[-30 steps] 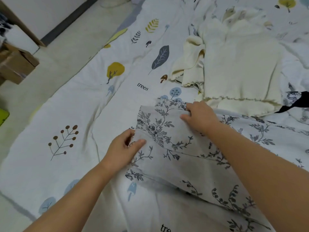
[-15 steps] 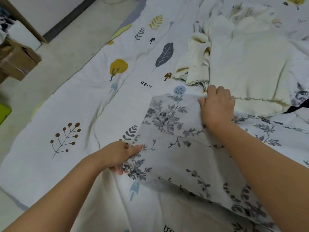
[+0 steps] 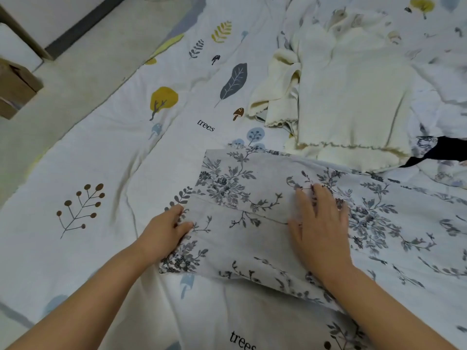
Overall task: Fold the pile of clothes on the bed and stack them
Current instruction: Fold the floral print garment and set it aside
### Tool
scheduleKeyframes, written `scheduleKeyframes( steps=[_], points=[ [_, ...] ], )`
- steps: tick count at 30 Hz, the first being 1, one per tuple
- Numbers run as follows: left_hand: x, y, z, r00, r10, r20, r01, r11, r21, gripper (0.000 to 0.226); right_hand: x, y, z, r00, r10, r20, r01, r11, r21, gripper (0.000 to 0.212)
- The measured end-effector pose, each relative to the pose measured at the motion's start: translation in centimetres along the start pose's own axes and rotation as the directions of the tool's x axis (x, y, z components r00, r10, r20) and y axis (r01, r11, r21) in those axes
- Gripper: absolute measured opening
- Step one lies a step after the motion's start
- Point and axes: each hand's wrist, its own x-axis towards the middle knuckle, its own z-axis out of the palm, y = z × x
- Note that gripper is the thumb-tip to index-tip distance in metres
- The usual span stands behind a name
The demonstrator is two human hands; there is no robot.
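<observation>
From the head camera, one floral garment [image 3: 255, 198], pale grey with dark leaf sprigs, lies spread on the bed [image 3: 106, 157], its folded left edge toward the middle of the view. The left hand [image 3: 168, 229] pinches that edge, thumb on top of the cloth and fingers tucked beneath. The right hand [image 3: 319, 223] lies flat on the fabric, fingers straight and slightly spread, pressing it down. Just beyond the garment, touching its far edge, sits a cream ribbed top [image 3: 353, 97] with a scalloped hem; how many cream pieces are bunched there cannot be told. A dark cloth [image 3: 447, 150] peeks out at the right. One cardboard box [image 3: 15, 87] stands on the floor at left, its contents out of sight.
</observation>
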Motion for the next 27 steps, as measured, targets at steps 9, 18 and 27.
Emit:
scheduleKeyframes(
  steps=[9,18,27],
  points=[
    [-2.3,-0.2,1.7,0.938,-0.266,-0.221,0.212,0.947,-0.24,0.028,-2.2,2.8,-1.5,0.975,0.09,0.201,-0.153,0.934,0.323,0.059],
    [0.6,4.0,0.9,0.921,-0.271,-0.28,0.249,0.962,-0.113,0.031,-15.6,12.7,-5.0,0.892,0.443,0.092,-0.445,0.822,0.356,0.068],
    [-0.3,7.0,3.1,0.803,0.048,-0.594,0.08,0.979,0.188,0.045,-23.4,19.2,-2.0,0.876,0.482,-0.031,-0.482,0.876,0.017,0.069]
  ],
)
